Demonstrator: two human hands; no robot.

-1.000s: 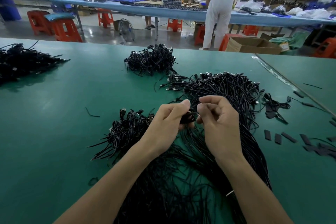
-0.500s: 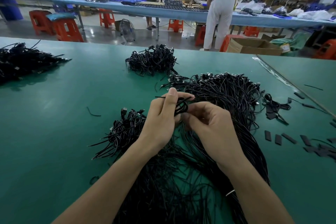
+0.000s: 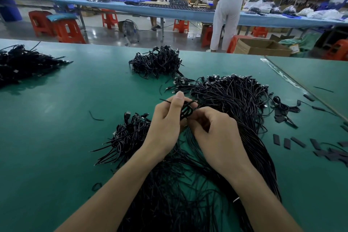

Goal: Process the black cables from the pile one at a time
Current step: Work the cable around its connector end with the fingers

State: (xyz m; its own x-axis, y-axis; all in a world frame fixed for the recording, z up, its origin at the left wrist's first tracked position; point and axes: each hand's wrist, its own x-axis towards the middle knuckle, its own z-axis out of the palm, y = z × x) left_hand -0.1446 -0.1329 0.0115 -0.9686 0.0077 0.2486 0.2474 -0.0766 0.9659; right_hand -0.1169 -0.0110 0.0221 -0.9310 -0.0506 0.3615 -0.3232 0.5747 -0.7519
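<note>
A small coiled black cable (image 3: 186,110) is pinched between both hands above the table. My left hand (image 3: 166,124) grips the coil with the thumb raised, and a thin tie end sticks out to its left. My right hand (image 3: 216,133) holds the coil's lower right side, fingers curled. Under and beyond my hands spreads the large pile of long loose black cables (image 3: 231,100). A heap of coiled cables (image 3: 128,133) lies just left of my left wrist.
Another coiled heap (image 3: 157,62) sits further back on the green table (image 3: 56,137), and a fourth pile (image 3: 22,64) at the far left. Black flat strips (image 3: 297,141) lie scattered to the right. Two people stand at a blue bench behind.
My hands lifted the coil slightly up and away from me. The left thumb rose over the coil and the right hand dropped to its lower side.
</note>
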